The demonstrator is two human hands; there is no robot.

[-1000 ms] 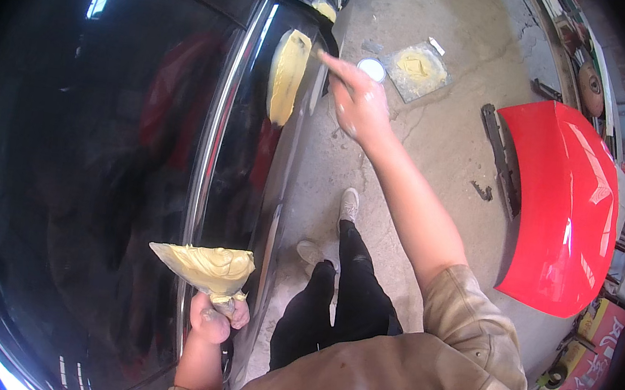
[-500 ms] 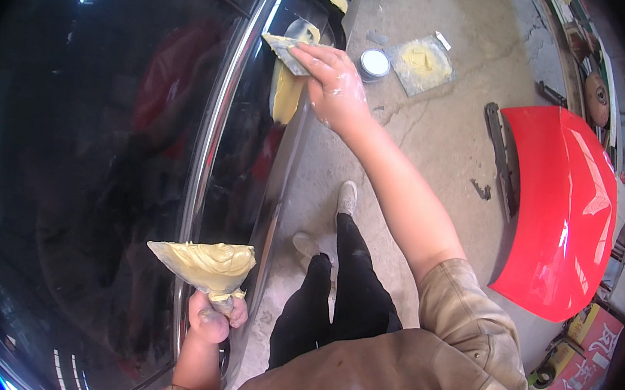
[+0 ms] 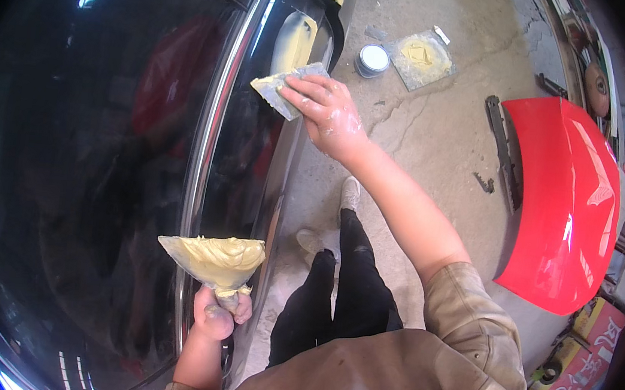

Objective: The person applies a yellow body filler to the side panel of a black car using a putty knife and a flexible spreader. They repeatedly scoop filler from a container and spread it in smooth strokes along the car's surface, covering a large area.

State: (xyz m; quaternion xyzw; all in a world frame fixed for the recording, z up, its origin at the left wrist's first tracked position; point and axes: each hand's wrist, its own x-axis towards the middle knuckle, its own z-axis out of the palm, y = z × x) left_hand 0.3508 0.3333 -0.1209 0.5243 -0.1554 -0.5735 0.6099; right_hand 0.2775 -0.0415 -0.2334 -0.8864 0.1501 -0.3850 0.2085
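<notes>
My right hand [image 3: 328, 114] grips a flat grey spreader [image 3: 286, 96], fingers laid along its top. The spreader's tilted blade sits against the side of a black car [image 3: 121, 154], just below a smeared patch of yellow filler [image 3: 295, 39]. Lower on the left, my left hand [image 3: 216, 317] is closed round the handle of a broad putty knife [image 3: 183, 256]. A thick heap of yellow filler [image 3: 220, 254] covers its blade, with more stuck near the handle. Part of the spreader is hidden under my right fingers.
On the concrete floor to the right stand a tin with a white lid [image 3: 373, 60] and a board smeared with filler [image 3: 422, 59]. A red car panel [image 3: 559, 207] lies farther right, beside a dark strip [image 3: 503, 153]. A chrome trim [image 3: 209, 132] runs along the car.
My right hand has drawn the spreader down along the car toward me, leaving the filler patch above smoother and in view. The left hand with its loaded knife has shifted slightly right and up.
</notes>
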